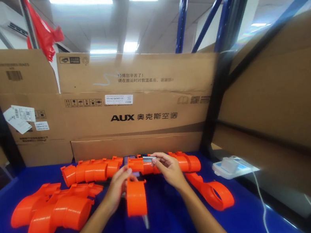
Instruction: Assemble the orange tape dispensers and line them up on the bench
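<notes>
On the far cardboard box [141,107] we read "AUX" in bold print, followed by Chinese characters, with a white label above it. Our left hand [116,187] reaches in with fingers curled around the top of an orange plastic part [136,198] standing on the blue bench [169,226]. Our right hand [169,168], just right of it, pinches a small dark piece [148,159] between thumb and fingertips, close above the orange part.

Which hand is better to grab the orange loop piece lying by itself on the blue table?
Probably the right hand. The orange loop piece lies on its side of the blue table, just beside that forearm. The left hand is farther off, touching the orange curved part.
</notes>
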{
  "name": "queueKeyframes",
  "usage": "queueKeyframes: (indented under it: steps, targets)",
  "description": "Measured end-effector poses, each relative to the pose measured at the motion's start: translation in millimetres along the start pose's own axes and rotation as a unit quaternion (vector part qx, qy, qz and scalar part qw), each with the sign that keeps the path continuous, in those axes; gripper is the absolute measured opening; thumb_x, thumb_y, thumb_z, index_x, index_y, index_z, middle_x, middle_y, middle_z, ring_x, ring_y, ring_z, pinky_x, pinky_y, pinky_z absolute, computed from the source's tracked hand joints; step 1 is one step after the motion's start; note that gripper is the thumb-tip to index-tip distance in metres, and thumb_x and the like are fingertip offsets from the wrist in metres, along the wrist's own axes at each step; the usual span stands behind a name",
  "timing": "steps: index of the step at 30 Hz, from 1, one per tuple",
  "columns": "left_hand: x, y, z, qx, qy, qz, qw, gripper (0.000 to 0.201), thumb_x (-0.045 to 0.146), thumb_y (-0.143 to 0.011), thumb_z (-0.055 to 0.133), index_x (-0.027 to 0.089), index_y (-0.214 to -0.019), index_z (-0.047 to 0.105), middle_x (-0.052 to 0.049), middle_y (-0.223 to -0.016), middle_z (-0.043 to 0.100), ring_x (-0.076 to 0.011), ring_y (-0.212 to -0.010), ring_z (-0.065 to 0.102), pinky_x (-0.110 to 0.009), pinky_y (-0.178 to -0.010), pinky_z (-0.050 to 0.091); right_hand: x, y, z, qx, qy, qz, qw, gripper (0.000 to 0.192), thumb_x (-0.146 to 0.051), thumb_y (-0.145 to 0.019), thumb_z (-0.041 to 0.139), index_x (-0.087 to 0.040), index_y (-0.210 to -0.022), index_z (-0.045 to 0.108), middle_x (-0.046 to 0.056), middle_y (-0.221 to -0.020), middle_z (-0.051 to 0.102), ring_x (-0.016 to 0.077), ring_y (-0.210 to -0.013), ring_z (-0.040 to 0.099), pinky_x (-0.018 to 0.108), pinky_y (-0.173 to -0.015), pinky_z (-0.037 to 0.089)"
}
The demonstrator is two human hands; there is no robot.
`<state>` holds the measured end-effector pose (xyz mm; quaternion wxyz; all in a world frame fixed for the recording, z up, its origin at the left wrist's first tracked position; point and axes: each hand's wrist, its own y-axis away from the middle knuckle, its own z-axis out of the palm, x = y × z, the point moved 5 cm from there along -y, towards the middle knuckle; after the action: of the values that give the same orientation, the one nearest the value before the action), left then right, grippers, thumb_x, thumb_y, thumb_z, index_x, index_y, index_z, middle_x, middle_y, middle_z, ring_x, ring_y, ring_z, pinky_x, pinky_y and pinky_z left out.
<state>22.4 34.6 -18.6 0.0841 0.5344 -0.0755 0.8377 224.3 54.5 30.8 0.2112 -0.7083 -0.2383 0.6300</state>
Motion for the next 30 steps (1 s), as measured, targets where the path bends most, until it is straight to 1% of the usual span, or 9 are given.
queueKeyframes:
  steps: [3,6,10,16,19,21,24,27,30]
  targets:
    - [0,0,0.5,-0.010,-0.003,0.007,1.000,0.043,0.052,-0.069,0.075,0.017,-0.092,0.063,-0.001,-0.066,0.067,-0.0124,-0.046,0.054,-0.023,-0.045,0.033,-3,1,1,-0.011,0.001,0.010,1.000,0.026,-0.040,-0.084,0.069,-0.020,-0.100,0.068,0.003,-0.074,0.069,0.0178,-0.071,0.064,0.030,-0.068,0.051]
    - [0,-1,1.1,-0.018,-0.001,0.010,1.000,0.041,0.051,-0.069,0.076,0.017,-0.088,0.063,-0.001,-0.064,0.066,-0.0123,-0.046,0.054,-0.023,-0.045,0.033,-5,3,4,-0.015,-0.005,0.028,0.999,0.029,-0.044,-0.083,0.069,-0.020,-0.100,0.068,0.003,-0.072,0.069,0.0156,-0.060,0.060,0.027,-0.056,0.048]
    - [1,0,2.8,-0.035,-0.013,0.009,0.999,0.041,0.051,-0.072,0.074,0.017,-0.091,0.062,-0.002,-0.069,0.068,-0.0116,-0.046,0.054,-0.022,-0.045,0.034,-1,5,11,-0.018,-0.033,0.053,0.998,0.033,-0.047,-0.083,0.068,-0.020,-0.103,0.067,0.002,-0.072,0.069,0.0110,-0.048,0.051,0.023,-0.043,0.039]
    - [0,0,5.6,-0.064,-0.050,0.016,0.997,0.040,0.053,-0.078,0.069,0.019,-0.099,0.061,-0.002,-0.074,0.069,-0.0102,-0.044,0.054,-0.022,-0.047,0.038,6,6,23,-0.016,-0.061,0.050,0.997,0.036,-0.045,-0.083,0.068,-0.020,-0.108,0.065,0.002,-0.075,0.068,0.0086,-0.045,0.049,0.021,-0.041,0.038]
    - [2,-1,6.7,-0.058,-0.056,0.022,0.997,0.043,0.053,-0.077,0.070,0.019,-0.101,0.060,-0.002,-0.075,0.068,-0.0101,-0.044,0.054,-0.022,-0.046,0.038,10,4,22,0.012,-0.064,0.057,0.996,0.041,-0.045,-0.082,0.069,-0.020,-0.114,0.063,0.004,-0.083,0.069,0.0094,-0.048,0.052,0.021,-0.040,0.039]
    - [4,0,6.5,-0.038,-0.051,0.032,0.997,0.044,0.053,-0.076,0.070,0.019,-0.101,0.059,-0.001,-0.074,0.068,-0.0098,-0.043,0.054,-0.022,-0.045,0.038,13,3,18,0.041,-0.056,0.059,0.996,0.043,-0.045,-0.079,0.071,-0.020,-0.114,0.063,0.004,-0.087,0.069,0.0102,-0.050,0.053,0.021,-0.040,0.040]
    - [9,2,4.8,-0.003,-0.031,0.054,0.998,0.043,0.052,-0.076,0.071,0.019,-0.100,0.059,0.000,-0.074,0.068,-0.0100,-0.045,0.055,-0.021,-0.046,0.038,16,2,13,0.056,-0.030,0.064,0.996,0.040,-0.047,-0.079,0.071,-0.019,-0.106,0.068,0.003,-0.075,0.067,0.0105,-0.047,0.050,0.022,-0.038,0.038]
    - [7,2,4.3,-0.003,-0.028,0.048,0.998,0.043,0.052,-0.076,0.071,0.018,-0.101,0.060,-0.001,-0.073,0.068,-0.0114,-0.047,0.056,-0.021,-0.047,0.038,20,3,13,0.042,-0.013,0.072,0.996,0.037,-0.049,-0.081,0.069,-0.018,-0.100,0.070,-0.001,-0.058,0.060,0.0104,-0.042,0.046,0.022,-0.037,0.036]
    - [1,-2,3.5,-0.011,-0.026,0.034,0.999,0.054,0.052,-0.077,0.070,0.017,-0.116,0.058,-0.002,-0.071,0.069,-0.0136,-0.049,0.058,-0.023,-0.049,0.040,22,3,14,0.039,-0.019,0.072,0.996,0.036,-0.048,-0.080,0.071,-0.018,-0.099,0.070,-0.002,-0.055,0.058,0.0105,-0.042,0.045,0.021,-0.036,0.035]
